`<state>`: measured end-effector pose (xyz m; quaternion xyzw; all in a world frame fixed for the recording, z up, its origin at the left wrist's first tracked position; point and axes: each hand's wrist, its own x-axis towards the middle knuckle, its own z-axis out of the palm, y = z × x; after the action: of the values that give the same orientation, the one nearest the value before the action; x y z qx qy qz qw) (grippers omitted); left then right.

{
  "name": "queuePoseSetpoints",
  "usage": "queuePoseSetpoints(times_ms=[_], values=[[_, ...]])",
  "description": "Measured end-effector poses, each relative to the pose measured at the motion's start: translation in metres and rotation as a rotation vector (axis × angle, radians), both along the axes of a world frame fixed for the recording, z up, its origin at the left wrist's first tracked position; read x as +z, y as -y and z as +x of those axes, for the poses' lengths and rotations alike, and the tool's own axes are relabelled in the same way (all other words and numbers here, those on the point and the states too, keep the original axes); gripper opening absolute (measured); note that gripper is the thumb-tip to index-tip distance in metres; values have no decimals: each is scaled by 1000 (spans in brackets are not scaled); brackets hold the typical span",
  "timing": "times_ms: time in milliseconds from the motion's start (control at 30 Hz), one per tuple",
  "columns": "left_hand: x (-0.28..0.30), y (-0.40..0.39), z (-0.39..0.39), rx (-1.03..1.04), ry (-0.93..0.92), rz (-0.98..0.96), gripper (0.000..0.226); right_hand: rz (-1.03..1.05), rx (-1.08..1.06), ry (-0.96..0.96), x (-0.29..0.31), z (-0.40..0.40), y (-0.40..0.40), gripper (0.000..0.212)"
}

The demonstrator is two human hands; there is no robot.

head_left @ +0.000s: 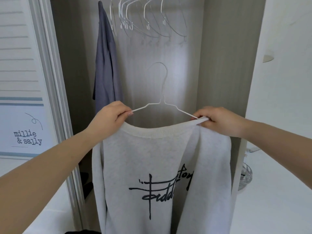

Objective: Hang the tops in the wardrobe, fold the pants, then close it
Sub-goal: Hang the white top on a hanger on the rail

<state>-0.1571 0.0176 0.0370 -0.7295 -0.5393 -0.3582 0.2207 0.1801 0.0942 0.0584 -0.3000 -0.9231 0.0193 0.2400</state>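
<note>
Both hands, L & R, pinching grey sweatshirt w/ white wire hanger before open wardrobe.

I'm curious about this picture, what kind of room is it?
Probably a bedroom or dressing area, right at an open wardrobe. Empty white hangers hang up high beside a grey-blue top, and two hands hold a pale sweatshirt on another hanger.

The sweatshirt is pale heather grey with black script lettering across it. Its hanger is white wire, like the empty hangers above. The hung top is slate blue. The wardrobe interior is grey-beige woodgrain.
</note>
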Motion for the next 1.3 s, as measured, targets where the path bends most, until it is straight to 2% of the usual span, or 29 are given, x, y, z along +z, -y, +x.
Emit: queuePoseSetpoints(times_ms=[167, 367, 533, 600, 667, 767, 867, 933, 1000, 1033, 1067, 1100, 1133, 1167, 1233, 1300], values=[[-4, 3, -11, 45, 74, -38, 19, -214, -39, 89, 5, 6, -4, 19], [10, 8, 2, -4, 290, -270, 19, -4, -231, 69, 10, -8, -10, 30], [23, 14, 1, 9, 415, -241, 22, 77, -280, 28, 21, -30, -21, 22], [25, 17, -6, 35, 442, -204, 22, -11, -200, 65, 31, -34, -19, 18], [26, 17, -17, 32, 497, -177, 24, -214, -52, 87, 41, -34, -11, 12], [26, 10, -25, 2, 604, -182, 21, -649, 234, -13, 52, -32, 16, 9], [27, 0, -21, -38, 706, -212, 18, -932, 404, -189, 56, -39, 28, 29], [27, -7, -16, -79, 754, -213, 19, -957, 452, -255, 65, -55, 28, 40], [27, -15, -10, -113, 816, -233, 21, -819, 368, -136, 79, -73, 43, 38], [27, -18, -7, -137, 846, -250, 24, -771, 268, -178, 82, -81, 46, 37], [26, -22, -4, -163, 878, -269, 28, -736, 246, -301, 83, -83, 44, 40], [26, -25, -1, -195, 916, -287, 31, -701, 202, -398, 81, -83, 56, 54], [26, -27, 1, -231, 959, -306, 34, -721, 167, -479, 76, -84, 63, 54], [28, -28, 4, -274, 1006, -324, 37, -823, 99, -510, 70, -91, 70, 46], [31, -30, 9, -368, 1084, -371, 44, -827, 151, -552, 51, -106, 67, 36], [35, -33, 12, -442, 1116, -418, 42, -953, 282, -742, 39, -111, 81, 5]])
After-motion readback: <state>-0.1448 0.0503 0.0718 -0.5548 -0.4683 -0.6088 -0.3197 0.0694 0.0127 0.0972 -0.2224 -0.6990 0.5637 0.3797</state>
